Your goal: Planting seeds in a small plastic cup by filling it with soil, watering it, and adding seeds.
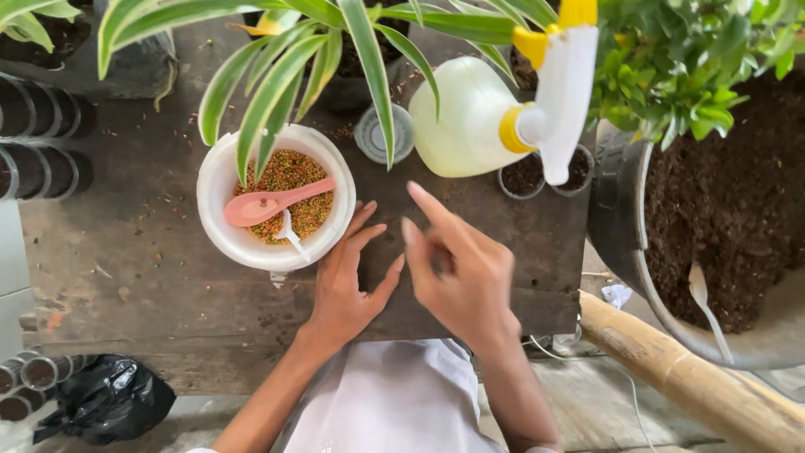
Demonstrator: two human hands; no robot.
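Two bare hands, left hand (pixel 345 281) and right hand (pixel 463 273), hover empty with fingers apart beside the white bowl (pixel 220 180); its light granules (pixel 289 172) likely scatter, so take the pink spoon (pixel 268 203) by its stiff handle.

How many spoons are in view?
3: a pink spoon and a small white spoon in the white bowl of granules, and a white spoon in the soil tub. Leaves may hide others.

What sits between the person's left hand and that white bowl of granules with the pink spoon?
Nothing visible. The left hand lies flat on the wooden table, right beside the white bowl, with only bare wood between. The plant leaves hang over the bowl's far side, not the hand's side.
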